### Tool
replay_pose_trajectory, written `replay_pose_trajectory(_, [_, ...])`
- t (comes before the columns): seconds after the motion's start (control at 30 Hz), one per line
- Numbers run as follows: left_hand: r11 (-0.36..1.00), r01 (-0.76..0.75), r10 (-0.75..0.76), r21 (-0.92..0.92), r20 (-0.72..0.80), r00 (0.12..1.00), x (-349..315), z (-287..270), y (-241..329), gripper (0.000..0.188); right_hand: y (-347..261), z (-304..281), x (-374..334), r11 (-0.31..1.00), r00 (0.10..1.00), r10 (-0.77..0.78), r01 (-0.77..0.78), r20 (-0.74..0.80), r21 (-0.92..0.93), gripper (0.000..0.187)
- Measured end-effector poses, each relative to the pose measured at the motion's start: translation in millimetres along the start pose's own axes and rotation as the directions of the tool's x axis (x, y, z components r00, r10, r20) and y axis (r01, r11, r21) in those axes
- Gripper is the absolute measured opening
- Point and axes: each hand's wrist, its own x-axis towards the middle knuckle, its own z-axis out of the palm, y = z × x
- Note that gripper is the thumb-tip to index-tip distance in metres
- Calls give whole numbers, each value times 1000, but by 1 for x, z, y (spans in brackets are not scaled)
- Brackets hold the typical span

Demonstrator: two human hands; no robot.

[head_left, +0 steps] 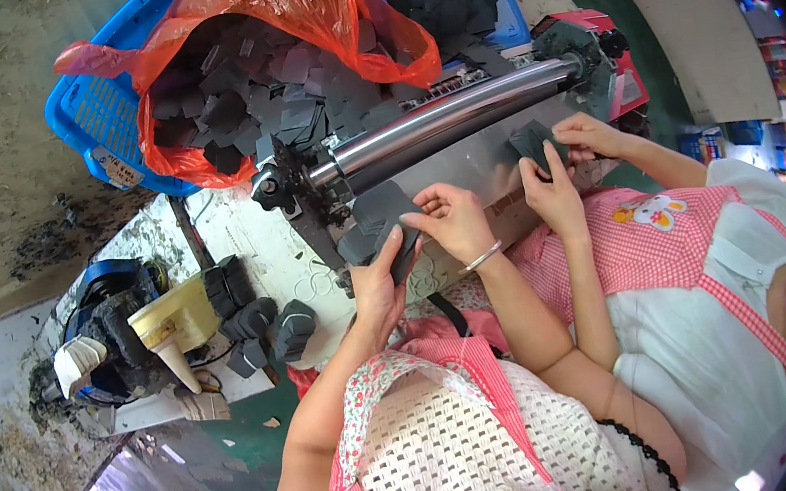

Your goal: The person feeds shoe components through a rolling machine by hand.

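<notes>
white table (252, 235) below left hand (379, 288), thumb (395, 241) atop dark pieces (360, 243)

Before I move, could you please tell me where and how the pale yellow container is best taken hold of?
Probably by the tapered stem, from the near side: it is narrow and juts from the pale yellow container toward the picture's lower edge, while dark stacks crowd the container's right. The left hand holds dark pieces, so free it first.
</notes>
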Motion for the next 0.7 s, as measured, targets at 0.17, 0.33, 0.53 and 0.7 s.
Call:
replay_pose_trajectory(0.17, [997,24,-24,-73,12,1000,4,-5,2,28,-6,5,5,991,992,99,-105,-75,-81,25])
replay_pose_trajectory(0.33, [1000,-30,30,-3,6,1000,1,-7,0,29,-18,9,12,968,956,228,-242,-183,-59,34])
replay_pose_trajectory(0.53, [999,30,-30,39,16,999,-1,-6,5,32,0,5,13,984,986,165,-163,22,-74,32])
replay_pose_trajectory(0.7, [997,45,-46,70,18,999,6,-13,1,28,-2,13,30,976,971,150,-176,-187,-128,34])
